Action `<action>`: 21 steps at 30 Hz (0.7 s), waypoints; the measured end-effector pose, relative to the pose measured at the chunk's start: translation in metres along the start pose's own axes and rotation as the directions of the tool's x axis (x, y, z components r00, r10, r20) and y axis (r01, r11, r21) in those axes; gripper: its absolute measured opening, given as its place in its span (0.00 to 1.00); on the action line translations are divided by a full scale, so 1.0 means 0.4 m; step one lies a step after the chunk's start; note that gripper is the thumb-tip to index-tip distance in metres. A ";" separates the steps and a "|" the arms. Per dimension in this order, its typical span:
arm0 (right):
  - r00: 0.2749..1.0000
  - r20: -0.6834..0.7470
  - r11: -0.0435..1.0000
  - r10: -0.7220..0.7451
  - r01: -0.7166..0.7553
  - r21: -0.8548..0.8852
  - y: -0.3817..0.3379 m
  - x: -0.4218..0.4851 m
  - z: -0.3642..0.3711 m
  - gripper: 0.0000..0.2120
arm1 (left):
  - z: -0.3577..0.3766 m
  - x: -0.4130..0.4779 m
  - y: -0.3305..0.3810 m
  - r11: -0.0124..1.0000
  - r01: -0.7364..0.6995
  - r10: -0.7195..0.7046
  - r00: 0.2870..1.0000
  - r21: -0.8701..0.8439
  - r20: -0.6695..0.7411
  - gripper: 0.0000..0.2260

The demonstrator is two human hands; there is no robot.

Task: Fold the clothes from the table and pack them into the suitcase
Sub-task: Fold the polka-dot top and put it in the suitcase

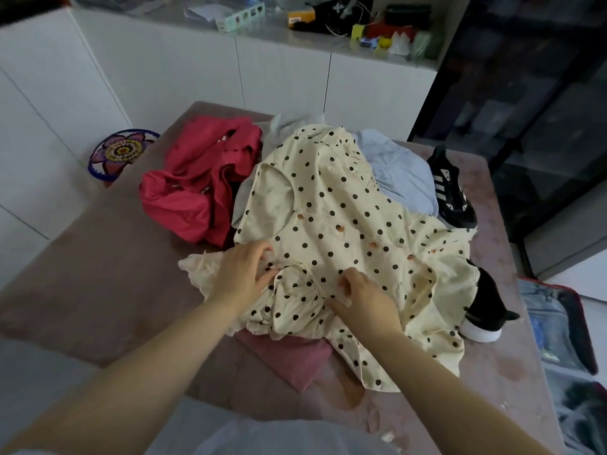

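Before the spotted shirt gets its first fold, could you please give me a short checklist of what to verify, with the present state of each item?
1. Hands on the shirt: ok; the left hand and right hand both grip the near part of the spotted shirt.
2. Shirt lying flat: not ok; it is rumpled.
3. Nothing under it: not ok; it covers a pink cloth and part of a black shoe.
4. Bare table to fold on: ok; the table is bare to the left of the shirt.
5. Suitcase open: ok; the suitcase lies open at the right.
6. Room left in it: cannot tell.
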State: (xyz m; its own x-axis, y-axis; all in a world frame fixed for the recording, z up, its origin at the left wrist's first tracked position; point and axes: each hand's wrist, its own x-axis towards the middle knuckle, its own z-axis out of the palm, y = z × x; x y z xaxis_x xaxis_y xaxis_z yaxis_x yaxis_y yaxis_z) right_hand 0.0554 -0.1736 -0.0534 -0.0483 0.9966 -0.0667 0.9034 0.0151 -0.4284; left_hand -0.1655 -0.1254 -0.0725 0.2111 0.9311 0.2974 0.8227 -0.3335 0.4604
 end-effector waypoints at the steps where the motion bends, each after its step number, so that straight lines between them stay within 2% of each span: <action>1: 0.998 -0.063 0.999 -0.024 0.026 0.039 0.001 0.017 -0.011 0.13 | -0.005 0.016 -0.013 1.000 -0.026 0.026 0.999 0.000 0.017 0.20; 4: 0.957 -0.275 0.987 -0.097 0.129 0.100 -0.006 0.083 -0.053 0.10 | -0.043 0.110 -0.032 0.996 -0.078 0.079 0.996 -0.044 0.030 0.25; 7: 0.929 -0.355 0.988 -0.105 0.137 0.065 -0.017 0.161 -0.102 0.12 | -0.085 0.252 -0.021 0.994 -0.101 0.101 0.995 -0.042 0.000 0.25; 10: 0.950 -0.288 0.992 -0.116 0.125 0.014 -0.031 0.235 -0.148 0.19 | -0.099 0.393 -0.001 0.996 -0.090 0.089 0.996 -0.007 -0.018 0.24; 14: 0.978 -0.105 0.979 -0.182 0.170 -0.116 -0.028 0.305 -0.170 0.27 | -0.082 0.528 0.036 0.999 -0.041 0.040 0.999 0.024 0.025 0.24; 17: 0.978 0.011 0.966 -0.209 0.208 -0.153 -0.006 0.325 -0.151 0.27 | -0.048 0.594 0.051 0.999 -0.012 0.007 0.994 0.047 0.112 0.24; 21: 0.966 0.050 0.956 -0.255 0.260 -0.138 0.019 0.328 -0.119 0.27 | -0.008 0.653 0.068 0.992 0.110 -0.120 0.963 0.054 0.242 0.23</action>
State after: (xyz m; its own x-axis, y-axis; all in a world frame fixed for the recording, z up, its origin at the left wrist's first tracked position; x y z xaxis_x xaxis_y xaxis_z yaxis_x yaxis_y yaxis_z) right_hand 0.0761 -0.0388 -0.0225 -0.2982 0.9545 0.0001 0.9098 0.2843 -0.3024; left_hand -0.0897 0.1085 0.0202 0.2320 0.9723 0.0291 0.8682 -0.2205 0.4445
